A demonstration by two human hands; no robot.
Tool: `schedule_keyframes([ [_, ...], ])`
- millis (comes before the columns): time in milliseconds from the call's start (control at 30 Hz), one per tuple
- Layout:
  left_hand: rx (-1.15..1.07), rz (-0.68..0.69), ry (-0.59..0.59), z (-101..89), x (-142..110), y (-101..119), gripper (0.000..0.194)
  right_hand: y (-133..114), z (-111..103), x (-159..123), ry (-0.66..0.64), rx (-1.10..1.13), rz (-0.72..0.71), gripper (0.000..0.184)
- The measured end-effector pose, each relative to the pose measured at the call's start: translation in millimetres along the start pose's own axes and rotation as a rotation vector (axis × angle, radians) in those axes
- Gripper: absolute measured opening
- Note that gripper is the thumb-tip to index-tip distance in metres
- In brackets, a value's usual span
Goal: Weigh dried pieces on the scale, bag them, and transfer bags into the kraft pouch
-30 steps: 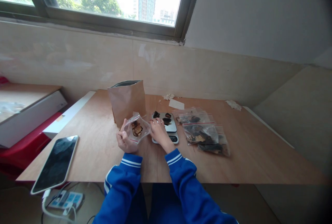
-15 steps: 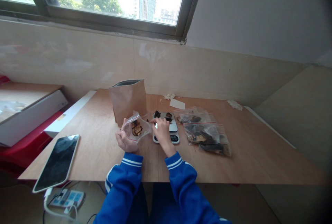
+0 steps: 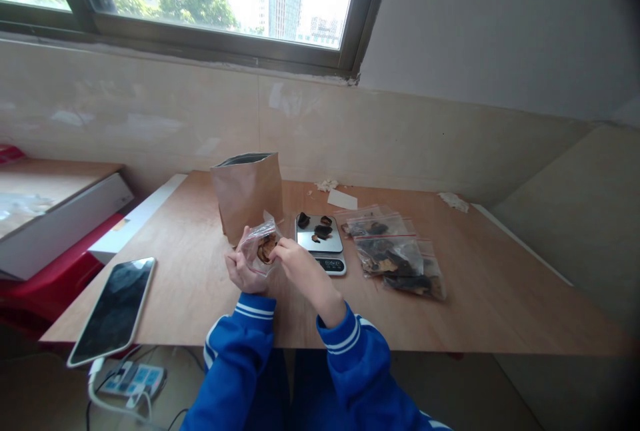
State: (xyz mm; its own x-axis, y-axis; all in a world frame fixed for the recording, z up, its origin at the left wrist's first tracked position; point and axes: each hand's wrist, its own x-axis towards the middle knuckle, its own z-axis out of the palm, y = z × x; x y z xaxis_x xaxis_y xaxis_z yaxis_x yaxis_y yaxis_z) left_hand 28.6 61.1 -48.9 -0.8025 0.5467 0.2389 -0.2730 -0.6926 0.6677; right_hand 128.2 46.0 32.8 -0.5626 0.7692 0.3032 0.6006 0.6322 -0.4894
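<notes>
My left hand [image 3: 244, 270] is wrapped round a clear zip bag [image 3: 256, 234], its mouth spread open toward me. Curled brown dried slices [image 3: 266, 248] show inside the bag. At the bag's right side, the fingers of my right hand [image 3: 295, 261] are pinched together against the slices; what is between the fingertips is hidden. Just beyond that hand stands a small digital scale [image 3: 336, 266] with a silver plate. Several dried pieces [image 3: 323, 232], dark and brown, lie apart on the plate.
A brown paper bag [image 3: 250, 191] stands open behind my left hand. Filled zip bags [image 3: 393, 254] are piled right of the scale. A white card [image 3: 343, 200] and crumpled scraps [image 3: 327, 185] lie at the back. A tablet [image 3: 113, 311] with a cable overhangs the table's front left edge.
My right hand has moved left from above the scale to the zip bag's opening. The scale's plate, partly covered before, is now in full view. My left hand stays on the bag.
</notes>
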Motion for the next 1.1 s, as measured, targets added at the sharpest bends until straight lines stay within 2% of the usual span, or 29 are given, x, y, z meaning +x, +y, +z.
schedule_keyframes([
  [133,-0.021,-0.012,-0.055,-5.5,-0.1,-4.7,0.021,-2.7,10.3,6.2,-0.109,-0.045,-0.020,0.032],
  [200,-0.030,-0.012,-0.043,-5.1,0.1,-5.0,0.021,-6.3,10.8,6.3,-0.124,-0.056,0.006,0.029],
  [300,-0.015,-0.053,0.049,-0.4,1.4,-2.9,0.022,-9.5,4.9,0.3,-0.059,0.015,-0.042,0.023],
  [367,0.014,-0.080,0.127,4.1,2.7,-0.4,0.021,-3.6,-1.4,-6.4,0.075,0.119,-0.097,0.022],
  [433,0.044,-0.079,0.181,8.3,3.8,2.4,0.019,13.6,-6.5,-12.5,0.273,0.169,-0.064,0.025],
  [500,0.063,-0.069,0.195,11.0,4.3,4.4,0.018,42.3,-8.8,-15.3,0.449,0.099,0.058,0.025],
  [533,0.072,-0.069,0.189,11.5,4.4,4.8,0.018,59.8,-8.7,-15.0,0.467,0.032,0.133,0.027],
  [567,0.080,-0.072,0.180,11.3,4.5,4.7,0.018,78.2,-7.8,-13.7,0.446,-0.032,0.202,0.035],
  [633,0.093,-0.076,0.169,9.2,4.7,2.7,0.019,113.6,-4.5,-8.9,0.321,-0.132,0.328,0.056],
  [733,0.091,-0.078,0.150,3.8,5.5,-2.7,0.020,152.2,2.5,-0.3,0.138,-0.201,0.404,0.071],
  [833,0.067,-0.079,0.125,-0.3,6.1,-7.0,0.023,169.5,10.2,4.6,0.112,-0.244,0.355,0.057],
  [967,0.082,-0.075,0.107,-1.1,5.8,-7.1,0.024,171.2,16.6,3.6,0.226,-0.313,0.300,0.024],
  [1100,0.087,-0.078,0.101,0.0,5.5,-5.4,0.024,162.3,14.4,0.5,0.273,-0.378,0.286,0.018],
])
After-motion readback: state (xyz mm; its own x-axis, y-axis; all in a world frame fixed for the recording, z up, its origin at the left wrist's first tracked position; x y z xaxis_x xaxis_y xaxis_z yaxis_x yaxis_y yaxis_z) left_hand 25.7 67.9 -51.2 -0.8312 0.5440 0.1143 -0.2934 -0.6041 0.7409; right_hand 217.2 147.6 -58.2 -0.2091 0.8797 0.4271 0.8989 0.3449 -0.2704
